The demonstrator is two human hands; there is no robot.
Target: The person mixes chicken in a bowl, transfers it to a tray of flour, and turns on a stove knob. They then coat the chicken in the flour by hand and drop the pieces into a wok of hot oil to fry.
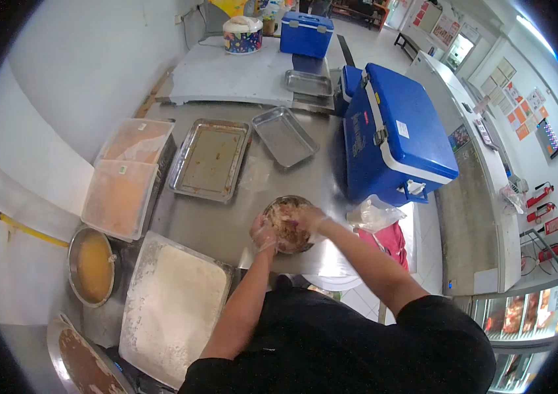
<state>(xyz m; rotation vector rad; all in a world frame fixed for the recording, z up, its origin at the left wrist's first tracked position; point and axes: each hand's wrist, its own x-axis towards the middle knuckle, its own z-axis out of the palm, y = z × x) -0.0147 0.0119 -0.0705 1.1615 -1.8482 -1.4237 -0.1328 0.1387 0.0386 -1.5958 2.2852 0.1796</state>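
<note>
A round metal bowl (284, 251) stands on the steel table close in front of me, holding brownish pieces of what looks like raw meat (287, 226) with pale, floury patches. My left hand (263, 233) is closed at the bowl's left rim and seems to wear a thin clear plastic glove. Over the right side of the bowl, my right hand (310, 221) is smeared by motion and its fingers cannot be made out. It touches or hovers just above the pieces; I cannot tell which.
Left are a flour-filled tray (180, 295), a bowl of yellow liquid (92, 266) and lidded plastic tubs (121, 197). Beyond the bowl lie a stained tray (210, 161) and a smaller metal tray (284, 136). A large blue cooler (397, 131) and a plastic bag (376, 213) stand right.
</note>
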